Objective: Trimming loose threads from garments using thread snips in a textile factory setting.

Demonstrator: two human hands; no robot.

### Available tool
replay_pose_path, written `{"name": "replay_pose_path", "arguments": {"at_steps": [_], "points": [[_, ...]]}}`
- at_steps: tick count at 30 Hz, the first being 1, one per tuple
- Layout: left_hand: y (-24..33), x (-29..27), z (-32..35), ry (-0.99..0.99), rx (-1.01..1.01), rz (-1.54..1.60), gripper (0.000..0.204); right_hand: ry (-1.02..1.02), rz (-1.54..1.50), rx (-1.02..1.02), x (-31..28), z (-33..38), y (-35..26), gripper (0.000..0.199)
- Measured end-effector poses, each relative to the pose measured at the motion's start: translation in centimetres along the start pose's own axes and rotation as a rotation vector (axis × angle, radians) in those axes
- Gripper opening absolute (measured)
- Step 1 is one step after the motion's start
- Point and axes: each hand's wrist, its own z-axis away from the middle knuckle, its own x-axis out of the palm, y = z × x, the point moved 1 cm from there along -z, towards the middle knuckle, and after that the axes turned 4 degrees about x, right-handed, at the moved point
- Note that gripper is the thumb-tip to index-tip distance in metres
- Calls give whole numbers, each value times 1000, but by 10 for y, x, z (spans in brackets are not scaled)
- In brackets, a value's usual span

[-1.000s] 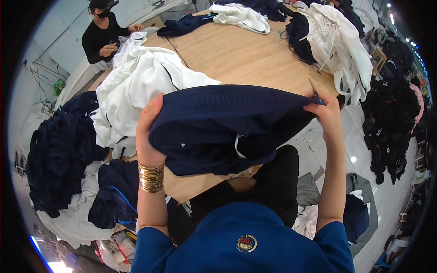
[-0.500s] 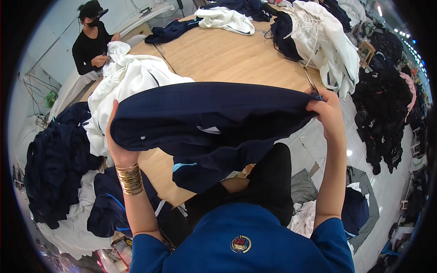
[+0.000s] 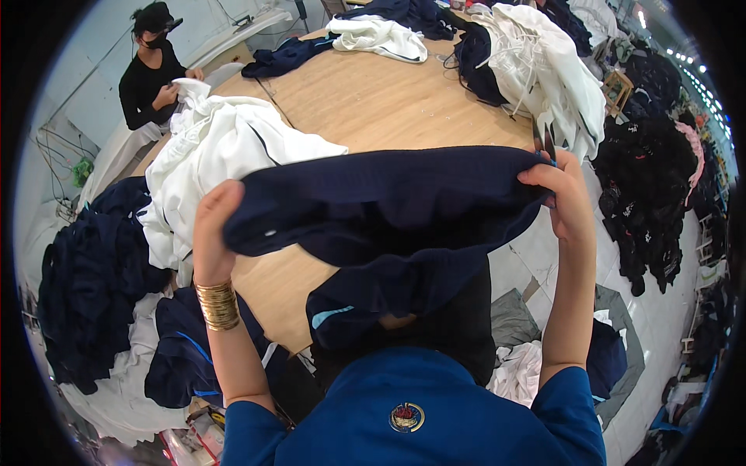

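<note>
A navy garment (image 3: 373,182) is stretched sideways in front of me, its wide waistband-like opening facing me. A small pale dot, like an eyelet, shows near its left end, and a light-blue patch is on the part that hangs down. My left hand (image 3: 214,225), gold bangles at its wrist, is closed on the left end. My right hand (image 3: 566,194) pinches the right end. A small pair of scissors (image 3: 549,144) is also in my right hand, blades pointing up past the fingers; its handle is mostly hidden.
Beyond the garment is a wooden table (image 3: 373,116). White garments (image 3: 221,144) lie at its left, with another white heap (image 3: 544,70) at the far right. Navy clothes (image 3: 93,287) are piled at my left, black clothes (image 3: 641,194) on the right. A person (image 3: 151,70) handles white cloth at far left.
My left hand has come inward to the right, so the garment is stretched less wide and its opening sags. The scissor blades have tipped more upright in my right hand.
</note>
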Motion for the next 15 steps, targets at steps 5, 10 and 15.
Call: {"name": "replay_pose_path", "arguments": {"at_steps": [5,10,15], "points": [[10,109,0,-281,542,-810,49,-164,369,-262,39,1,-11,20],[4,157,-17,-628,409,-586,30,-152,411,-357,59,2,-28,16],[13,150,-22,-572,118,-157,15,27,716,-340,28,-11,-9,19]]}}
